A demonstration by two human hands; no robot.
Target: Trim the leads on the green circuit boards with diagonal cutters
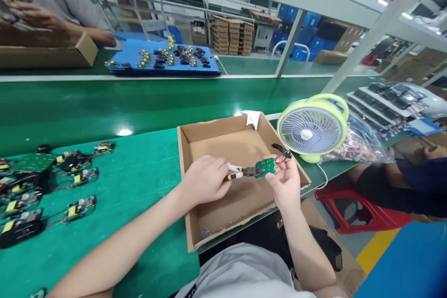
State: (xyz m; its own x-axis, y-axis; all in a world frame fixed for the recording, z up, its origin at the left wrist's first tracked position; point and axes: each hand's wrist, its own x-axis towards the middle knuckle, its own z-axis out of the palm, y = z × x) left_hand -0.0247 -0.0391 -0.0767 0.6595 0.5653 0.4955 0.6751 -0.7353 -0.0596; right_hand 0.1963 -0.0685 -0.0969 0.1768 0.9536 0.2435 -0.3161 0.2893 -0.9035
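My left hand (206,179) grips the white and yellow handles of small cutting pliers (240,172). The plier jaws meet the edge of a small green circuit board (265,167). My right hand (286,181) holds that board, which has red and black wires leading to a black part (282,150). Both hands hover over a shallow open cardboard box (195,235) on the green table. Small metal clippings (209,232) lie in the box's near corner.
Several assembled boards with black parts (73,163) lie on the green mat at the left. A green desk fan (310,128) stands right of the box, with a plastic bag of parts (363,144) behind it. Across the belt, another person (52,4) works beside a blue tray (164,60).
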